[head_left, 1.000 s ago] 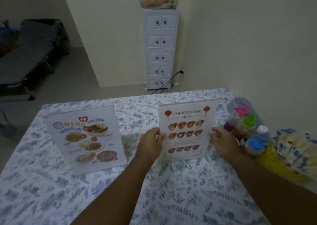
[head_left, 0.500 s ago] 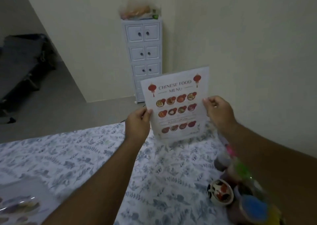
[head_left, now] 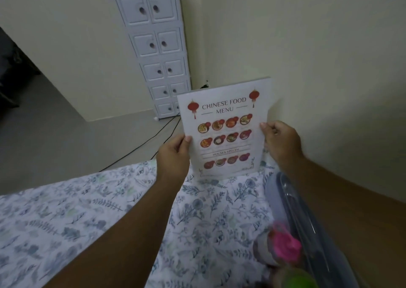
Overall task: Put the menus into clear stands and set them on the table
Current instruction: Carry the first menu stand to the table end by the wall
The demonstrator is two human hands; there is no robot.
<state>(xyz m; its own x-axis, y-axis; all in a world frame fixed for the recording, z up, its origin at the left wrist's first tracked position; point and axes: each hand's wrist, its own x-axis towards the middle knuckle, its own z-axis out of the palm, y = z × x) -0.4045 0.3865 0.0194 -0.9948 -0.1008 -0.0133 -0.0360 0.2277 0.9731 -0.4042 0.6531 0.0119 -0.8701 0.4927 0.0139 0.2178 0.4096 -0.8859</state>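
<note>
The Chinese food menu in its clear stand (head_left: 226, 131) stands upright at the far right corner of the table (head_left: 98, 200), which is covered with a blue floral cloth. My left hand (head_left: 173, 156) grips the stand's left edge and my right hand (head_left: 281, 142) grips its right edge. The stand's base is at the cloth; I cannot tell whether it rests on it. The other menu stand is out of view.
A clear container (head_left: 307, 222) with bottles, one pink-capped (head_left: 285, 246) and one green-capped (head_left: 301, 279), sits at the table's right edge under my right arm. Behind the table are a white drawer tower (head_left: 158, 52), a black cable (head_left: 142, 147) on the floor, and the wall.
Both hands carried the Chinese menu stand from the table's middle toward the far right corner. The view followed, so the other menu stand on the left dropped out of sight.
</note>
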